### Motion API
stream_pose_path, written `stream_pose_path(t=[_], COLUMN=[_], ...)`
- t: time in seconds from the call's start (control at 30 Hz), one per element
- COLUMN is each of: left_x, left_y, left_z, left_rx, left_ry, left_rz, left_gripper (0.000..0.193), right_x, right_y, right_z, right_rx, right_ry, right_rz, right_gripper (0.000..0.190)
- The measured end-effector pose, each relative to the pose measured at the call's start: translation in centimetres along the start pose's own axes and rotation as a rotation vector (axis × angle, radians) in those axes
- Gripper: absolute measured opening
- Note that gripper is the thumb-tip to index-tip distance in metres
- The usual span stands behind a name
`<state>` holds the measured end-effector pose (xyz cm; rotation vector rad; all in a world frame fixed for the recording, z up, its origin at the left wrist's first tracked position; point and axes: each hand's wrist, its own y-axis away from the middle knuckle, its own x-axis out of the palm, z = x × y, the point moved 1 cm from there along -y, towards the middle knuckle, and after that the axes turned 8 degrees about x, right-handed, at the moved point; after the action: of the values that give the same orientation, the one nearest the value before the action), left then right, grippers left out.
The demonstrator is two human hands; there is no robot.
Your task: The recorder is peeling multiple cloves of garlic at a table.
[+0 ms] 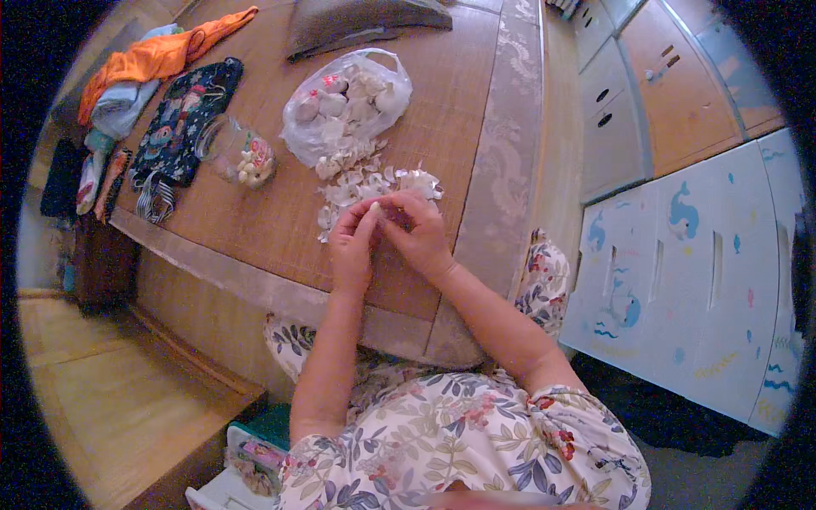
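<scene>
My left hand point(352, 239) and my right hand point(417, 236) meet over the woven mat, with a small pale garlic clove point(375, 207) pinched between their fingertips. Papery garlic skins point(357, 185) lie spread just beyond my fingers. Behind them a white plastic bag point(299, 137) stands open with whole garlic bulbs point(331, 104) inside. To the left, a clear jar point(223, 150) lies tilted on the mat and holds peeled cloves point(255, 167) near its right end.
A dark patterned cloth bag point(185, 121) with a striped strap lies left of the jar. Beyond it are an orange garment point(153, 60) and folded light-blue cloth point(121, 105). A grey cushion point(370, 19) lies at the far edge. Drawers with whale pictures point(688, 274) stand at the right.
</scene>
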<state>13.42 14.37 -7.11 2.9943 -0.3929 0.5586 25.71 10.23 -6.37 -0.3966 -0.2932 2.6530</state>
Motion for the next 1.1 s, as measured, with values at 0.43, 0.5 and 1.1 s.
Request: stream_pose_path(t=[0.43, 0.5, 1.1], left_x=[-0.3, -0.3, 0.5], left_y=[0.3, 0.3, 0.5], left_z=[0.5, 0.5, -0.9], left_rx=[0.093, 0.108, 0.037], left_ry=[0.058, -0.014, -0.208], left_rz=[0.014, 0.012, 0.006], left_gripper=[0.019, 0.019, 0.022], right_x=[-0.2, -0.2, 0.1], right_y=[0.0, -0.2, 0.1], right_z=[-0.3, -0.4, -1.7], right_rx=[0.058, 0.088, 0.273], right_ry=[-0.080, -0.136, -0.207], right_rz=[-0.012, 0.035, 0.040], right_gripper=[0.014, 0.016, 0.013])
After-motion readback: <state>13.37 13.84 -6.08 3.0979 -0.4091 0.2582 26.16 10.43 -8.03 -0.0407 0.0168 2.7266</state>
